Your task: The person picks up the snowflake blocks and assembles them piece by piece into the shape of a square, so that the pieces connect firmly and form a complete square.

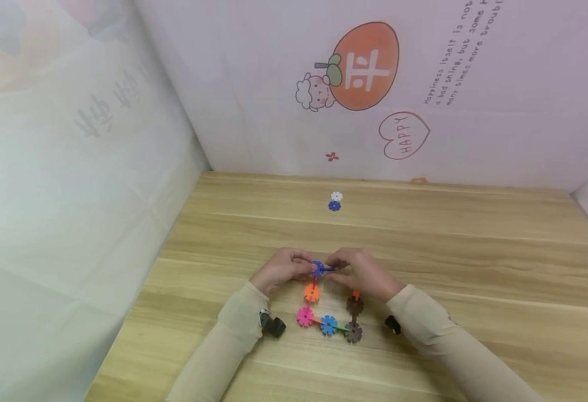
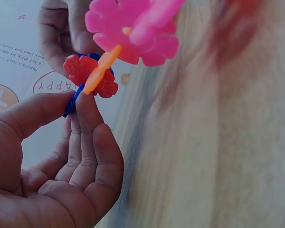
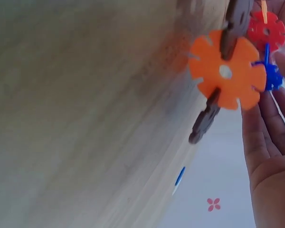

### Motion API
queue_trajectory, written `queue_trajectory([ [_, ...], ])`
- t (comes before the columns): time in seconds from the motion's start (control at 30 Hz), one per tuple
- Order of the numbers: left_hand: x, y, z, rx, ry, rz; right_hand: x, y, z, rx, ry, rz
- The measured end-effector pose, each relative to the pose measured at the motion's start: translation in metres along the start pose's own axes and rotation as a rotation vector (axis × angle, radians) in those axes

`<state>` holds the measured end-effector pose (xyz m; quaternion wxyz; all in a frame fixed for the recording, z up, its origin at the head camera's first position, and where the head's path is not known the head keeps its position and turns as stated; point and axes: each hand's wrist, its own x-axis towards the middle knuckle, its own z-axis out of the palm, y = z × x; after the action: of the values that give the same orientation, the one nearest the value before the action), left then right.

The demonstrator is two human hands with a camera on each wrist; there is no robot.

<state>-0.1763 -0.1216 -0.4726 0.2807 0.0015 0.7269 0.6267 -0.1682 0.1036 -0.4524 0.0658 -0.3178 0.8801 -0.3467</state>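
Note:
Notched plastic snowflake discs are linked in an open chain between the hands. My left hand point(image 1: 286, 269) pinches a blue disc point(image 1: 317, 268) between thumb and fingers at the chain's upper left end. Opposite it, my right hand point(image 1: 366, 273) pinches a second blue disc point(image 3: 273, 77), seen edge-on in the head view and touching the first. A red disc point(image 2: 91, 76) and an orange disc point(image 1: 312, 293) hang below the blue ones. Lower down run a pink disc point(image 1: 305, 316), a light blue disc point(image 1: 328, 325) and brown discs point(image 1: 353, 333). Under the right hand, another orange disc point(image 3: 228, 71) joins the brown side.
A white disc point(image 1: 336, 196) and a loose blue disc point(image 1: 334, 206) lie together far back on the wooden table point(image 1: 449, 234). Printed cloth point(image 1: 259, 84) hangs behind the table, and more cloth point(image 1: 73, 223) hangs at the left.

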Motion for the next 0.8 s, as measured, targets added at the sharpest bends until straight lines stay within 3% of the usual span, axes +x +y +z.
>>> queue_trajectory([
  [0.17,-0.002,-0.001,-0.003,0.003,0.004,-0.007,-0.001,0.013,-0.008,0.073,0.038,0.126],
  [0.4,-0.004,-0.003,-0.004,-0.001,0.014,-0.025,-0.002,0.043,-0.026,0.026,0.074,0.256],
  [0.6,-0.005,-0.005,-0.005,0.0,0.012,-0.018,-0.002,0.063,-0.03,-0.006,0.079,0.282],
  [0.8,-0.005,-0.002,-0.007,-0.016,0.016,-0.016,0.009,0.069,-0.037,-0.016,0.086,0.328],
])
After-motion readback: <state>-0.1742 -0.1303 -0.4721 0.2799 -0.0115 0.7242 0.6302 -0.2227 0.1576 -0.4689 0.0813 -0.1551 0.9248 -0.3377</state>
